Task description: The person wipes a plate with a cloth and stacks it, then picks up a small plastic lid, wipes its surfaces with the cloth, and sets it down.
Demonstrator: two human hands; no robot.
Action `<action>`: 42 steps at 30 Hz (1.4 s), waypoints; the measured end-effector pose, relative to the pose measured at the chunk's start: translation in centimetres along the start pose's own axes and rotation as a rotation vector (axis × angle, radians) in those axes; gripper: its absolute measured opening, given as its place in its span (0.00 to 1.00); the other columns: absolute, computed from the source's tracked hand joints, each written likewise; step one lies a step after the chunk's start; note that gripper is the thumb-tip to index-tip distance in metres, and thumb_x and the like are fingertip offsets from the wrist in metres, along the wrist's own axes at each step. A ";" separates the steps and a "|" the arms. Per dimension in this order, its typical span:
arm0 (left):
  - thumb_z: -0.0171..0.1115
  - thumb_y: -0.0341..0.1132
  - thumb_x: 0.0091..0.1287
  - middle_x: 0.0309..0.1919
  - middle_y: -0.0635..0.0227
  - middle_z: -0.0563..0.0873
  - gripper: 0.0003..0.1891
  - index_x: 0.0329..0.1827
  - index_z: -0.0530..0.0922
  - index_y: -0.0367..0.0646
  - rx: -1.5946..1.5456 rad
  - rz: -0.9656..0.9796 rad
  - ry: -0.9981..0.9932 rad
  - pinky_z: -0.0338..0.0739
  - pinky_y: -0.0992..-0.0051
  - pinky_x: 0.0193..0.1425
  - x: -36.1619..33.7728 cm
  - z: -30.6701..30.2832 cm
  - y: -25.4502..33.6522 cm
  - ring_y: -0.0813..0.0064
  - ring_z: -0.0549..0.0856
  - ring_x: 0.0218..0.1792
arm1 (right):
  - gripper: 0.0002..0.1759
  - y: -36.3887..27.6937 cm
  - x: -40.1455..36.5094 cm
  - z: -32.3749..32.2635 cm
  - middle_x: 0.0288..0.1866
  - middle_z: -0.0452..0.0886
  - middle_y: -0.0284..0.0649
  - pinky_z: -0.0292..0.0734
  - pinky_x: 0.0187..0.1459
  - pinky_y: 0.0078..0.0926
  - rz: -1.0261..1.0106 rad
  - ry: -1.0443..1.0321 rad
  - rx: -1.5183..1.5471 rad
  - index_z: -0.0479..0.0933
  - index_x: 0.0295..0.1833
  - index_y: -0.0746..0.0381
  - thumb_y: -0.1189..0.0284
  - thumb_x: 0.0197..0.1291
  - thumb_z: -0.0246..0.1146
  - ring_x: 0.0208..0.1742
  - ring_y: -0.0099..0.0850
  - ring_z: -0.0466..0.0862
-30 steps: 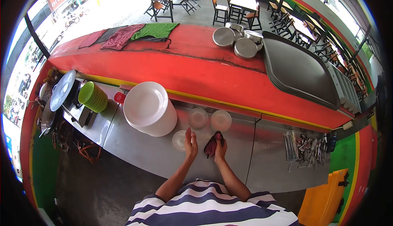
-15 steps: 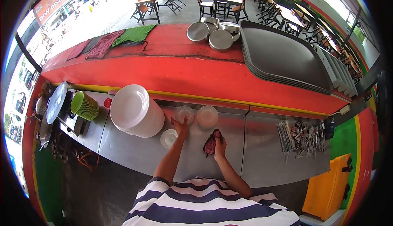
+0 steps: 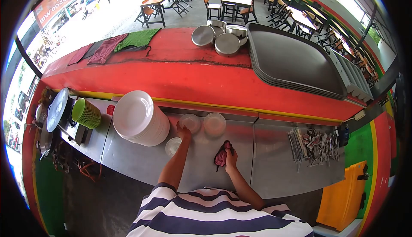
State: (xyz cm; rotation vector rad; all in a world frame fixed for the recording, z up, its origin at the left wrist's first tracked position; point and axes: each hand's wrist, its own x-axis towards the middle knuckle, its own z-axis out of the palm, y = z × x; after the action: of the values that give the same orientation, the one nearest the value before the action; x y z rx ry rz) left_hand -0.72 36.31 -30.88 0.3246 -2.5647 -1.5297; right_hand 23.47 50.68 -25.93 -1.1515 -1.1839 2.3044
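My right hand [image 3: 231,160] is closed round a dark pink cloth [image 3: 221,155] above the metal counter [image 3: 210,172]. My left hand [image 3: 184,131] is at the near left edge of a clear round dish [image 3: 192,123]; whether its fingers grip the dish is too small to tell. A second clear dish [image 3: 215,124] lies just right of that one. Below and left of my left hand is a third, smaller clear dish [image 3: 173,146]. A tall stack of white plates [image 3: 134,114] leans at the left of these dishes.
Green bowls [image 3: 86,113] are stacked at the far left. Cutlery [image 3: 315,147] lies at the right of the counter. On the red ledge [image 3: 171,72] are cloths [image 3: 137,39], metal tins [image 3: 227,44] and dark trays [image 3: 296,61]. An orange box [image 3: 342,196] stands at the lower right.
My left hand has moved slightly left and down at the dish. The cloth in my right hand hangs a little lower. The whole view has shifted slightly.
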 end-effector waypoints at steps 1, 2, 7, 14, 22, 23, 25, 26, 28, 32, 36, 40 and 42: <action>0.56 0.26 0.71 0.59 0.48 0.83 0.26 0.73 0.67 0.44 0.009 -0.009 -0.010 0.75 0.57 0.66 -0.1 -0.5 0.5 0.46 0.81 0.61 | 0.16 0.1 0.0 0.0 0.40 0.79 0.32 0.75 0.39 0.23 -0.007 0.010 -0.008 0.76 0.55 0.63 0.66 0.67 0.66 0.36 0.21 0.79; 0.54 0.26 0.72 0.60 0.48 0.83 0.25 0.73 0.67 0.44 0.018 -0.018 -0.020 0.75 0.57 0.65 -0.1 -0.9 1.0 0.46 0.81 0.61 | 0.16 0.3 0.0 0.0 0.40 0.79 0.32 0.75 0.39 0.23 -0.014 0.021 -0.016 0.76 0.55 0.63 0.67 0.67 0.65 0.36 0.21 0.79; 0.50 0.27 0.74 0.60 0.47 0.82 0.22 0.71 0.71 0.43 -0.079 0.258 0.086 0.76 0.56 0.62 0.8 -1.3 0.5 0.44 0.82 0.59 | 0.14 2.2 1.5 -0.9 0.37 0.79 0.32 0.74 0.37 0.25 -0.022 0.019 0.002 0.76 0.53 0.62 0.68 0.66 0.64 0.33 0.22 0.78; 0.49 0.26 0.75 0.58 0.49 0.84 0.19 0.68 0.74 0.38 -0.160 0.377 0.161 0.77 0.61 0.62 -0.9 -5.6 4.9 0.50 0.84 0.58 | 0.18 1.4 1.0 -0.9 0.43 0.79 0.33 0.78 0.44 0.28 -0.035 -0.009 0.055 0.73 0.57 0.59 0.64 0.66 0.64 0.41 0.26 0.81; 0.59 0.39 0.77 0.53 0.62 0.86 0.17 0.59 0.78 0.34 -0.875 -0.210 -0.306 0.86 0.71 0.46 -10.5 -11.9 7.6 0.65 0.89 0.45 | 0.23 -3.8 -3.9 2.4 0.57 0.77 0.33 0.74 0.60 0.29 -0.171 -0.221 0.210 0.71 0.64 0.58 0.62 0.67 0.64 0.57 0.27 0.78; 0.62 0.40 0.76 0.53 0.63 0.86 0.17 0.58 0.79 0.35 -0.929 -0.250 -0.347 0.87 0.71 0.44 -11.9 -12.5 8.0 0.65 0.90 0.43 | 0.23 -4.2 -4.8 2.9 0.57 0.77 0.33 0.73 0.61 0.28 -0.199 -0.236 0.193 0.71 0.64 0.58 0.63 0.67 0.63 0.56 0.27 0.78; 0.66 0.41 0.73 0.52 0.63 0.86 0.20 0.58 0.79 0.34 -0.909 -0.309 -0.387 0.87 0.70 0.44 -14.3 -13.3 8.4 0.63 0.90 0.42 | 0.22 -4.5 -6.2 3.7 0.56 0.78 0.32 0.72 0.61 0.27 -0.267 -0.266 0.093 0.72 0.64 0.59 0.65 0.67 0.63 0.55 0.26 0.79; 0.68 0.42 0.72 0.52 0.63 0.86 0.21 0.59 0.79 0.34 -0.900 -0.338 -0.407 0.87 0.70 0.45 -15.3 -13.6 8.5 0.62 0.91 0.41 | 0.22 -4.6 -6.8 4.0 0.55 0.78 0.32 0.71 0.61 0.26 -0.307 -0.279 0.011 0.72 0.64 0.59 0.66 0.67 0.63 0.55 0.25 0.78; 0.70 0.41 0.70 0.51 0.63 0.87 0.22 0.59 0.78 0.34 -0.936 -0.391 -0.409 0.87 0.69 0.43 -16.8 -14.1 8.8 0.62 0.91 0.39 | 0.19 -5.5 -8.8 5.0 0.53 0.80 0.35 0.71 0.59 0.25 -0.396 -0.298 -0.151 0.74 0.61 0.64 0.69 0.69 0.63 0.54 0.25 0.78; 0.66 0.38 0.71 0.54 0.63 0.86 0.20 0.60 0.78 0.35 -0.957 -0.505 -0.404 0.85 0.67 0.51 -18.5 -15.7 9.9 0.63 0.89 0.47 | 0.18 -5.4 -10.6 5.6 0.54 0.82 0.37 0.73 0.60 0.25 -0.510 -0.365 -0.262 0.74 0.61 0.66 0.72 0.68 0.63 0.54 0.26 0.80; 0.57 0.39 0.74 0.58 0.61 0.83 0.21 0.66 0.75 0.37 -1.264 -0.467 -0.626 0.77 0.66 0.64 -19.1 -14.9 7.7 0.66 0.84 0.58 | 0.19 -4.0 -11.9 5.9 0.54 0.81 0.38 0.74 0.60 0.26 -0.509 -0.440 -0.283 0.74 0.61 0.66 0.73 0.67 0.64 0.54 0.26 0.81; 0.52 0.44 0.76 0.59 0.62 0.82 0.27 0.74 0.68 0.42 -1.297 -0.392 -0.761 0.74 0.65 0.69 -20.4 -17.0 9.9 0.67 0.81 0.60 | 0.19 -3.2 -12.9 6.3 0.54 0.82 0.39 0.74 0.60 0.26 -0.557 -0.468 -0.340 0.74 0.61 0.66 0.72 0.68 0.64 0.54 0.28 0.81; 0.49 0.49 0.77 0.60 0.63 0.81 0.29 0.76 0.65 0.45 -1.366 -0.439 -0.824 0.73 0.64 0.70 -20.6 -17.5 9.9 0.66 0.81 0.60 | 0.22 -3.2 -13.2 6.5 0.57 0.80 0.43 0.69 0.66 0.34 -0.651 -0.541 -0.439 0.73 0.63 0.65 0.71 0.66 0.65 0.60 0.35 0.79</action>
State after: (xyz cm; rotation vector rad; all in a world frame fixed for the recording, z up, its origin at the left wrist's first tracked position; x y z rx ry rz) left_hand 22.02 31.18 -14.04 0.0448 -1.0689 -3.5937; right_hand 26.52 41.50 -14.31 -0.1414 -1.9669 1.9156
